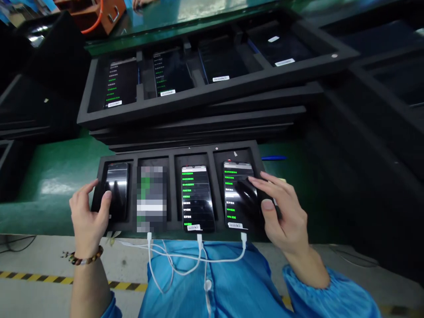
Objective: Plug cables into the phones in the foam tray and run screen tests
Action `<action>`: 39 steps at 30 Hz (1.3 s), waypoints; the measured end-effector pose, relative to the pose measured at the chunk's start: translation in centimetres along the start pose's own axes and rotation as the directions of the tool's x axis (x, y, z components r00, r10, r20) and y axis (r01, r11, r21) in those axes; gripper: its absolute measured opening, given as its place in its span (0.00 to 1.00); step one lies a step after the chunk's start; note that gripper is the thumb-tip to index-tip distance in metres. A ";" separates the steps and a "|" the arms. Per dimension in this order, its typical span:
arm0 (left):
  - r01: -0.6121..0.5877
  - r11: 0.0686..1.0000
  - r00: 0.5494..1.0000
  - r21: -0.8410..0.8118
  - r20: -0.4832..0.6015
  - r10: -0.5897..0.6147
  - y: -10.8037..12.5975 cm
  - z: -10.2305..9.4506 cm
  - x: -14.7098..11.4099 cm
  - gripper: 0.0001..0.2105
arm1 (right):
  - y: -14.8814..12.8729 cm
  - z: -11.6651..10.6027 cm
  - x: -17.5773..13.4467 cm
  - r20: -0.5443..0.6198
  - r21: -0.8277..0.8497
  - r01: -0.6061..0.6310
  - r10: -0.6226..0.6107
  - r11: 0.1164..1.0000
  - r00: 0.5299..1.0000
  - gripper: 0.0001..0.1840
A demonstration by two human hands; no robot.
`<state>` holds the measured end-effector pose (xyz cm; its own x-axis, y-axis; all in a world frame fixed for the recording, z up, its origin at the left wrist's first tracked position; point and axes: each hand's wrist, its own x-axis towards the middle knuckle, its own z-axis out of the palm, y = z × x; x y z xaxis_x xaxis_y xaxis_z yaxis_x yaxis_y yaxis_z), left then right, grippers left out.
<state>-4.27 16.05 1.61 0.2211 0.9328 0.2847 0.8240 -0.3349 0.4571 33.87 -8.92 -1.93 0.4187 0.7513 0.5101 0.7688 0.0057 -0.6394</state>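
Left hand (pixel 88 216): thumb and index finger spread at the tray's left end; whether it grips the edge I cannot tell.
Right hand (pixel 287 215): loosely spread, a fingertip over the rightmost phone (pixel 236 201), contact unclear.
Near tray (pixel 171 185): holds four phones in a row; the second phone (pixel 151 198) is pixelated, the leftmost phone (pixel 117 190) dark with glare.
Far tray (pixel 132 110): screen text too small to read.
White cables (pixel 199 241): plugged below three phones, far ends untraceable.

Left hand (pixel 91 212) at left end of black tray (pixel 171 170), thumb by dark-screened phone (pixel 116 192). Right index fingertip at rightmost phone (pixel 236 201), screen lit. White cables (pixel 221 260) at other three phones' lower ends.
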 end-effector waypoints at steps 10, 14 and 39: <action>-0.373 0.898 0.861 -0.232 0.275 0.429 3.9 0.4 -0.8 0.14 | 0.0 -0.7 -1.0 0.154 -0.082 -0.026 0.038 0.996 0.987 0.24; -0.418 0.898 0.845 -0.139 0.304 0.440 6.0 1.0 -0.9 0.23 | 0.0 -0.7 -0.5 0.123 -0.132 -0.099 0.115 0.986 0.986 0.28; -0.421 0.890 0.845 -0.177 0.279 0.455 6.5 -0.2 -1.8 0.13 | -0.5 -1.9 -2.2 0.135 -0.096 -0.070 0.083 0.993 0.987 0.26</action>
<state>0.56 12.18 4.21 0.7077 0.6733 0.2139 0.5477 -0.7141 0.4360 33.44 -11.86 -1.62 0.4115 0.8315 0.3732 0.7804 -0.1101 -0.6155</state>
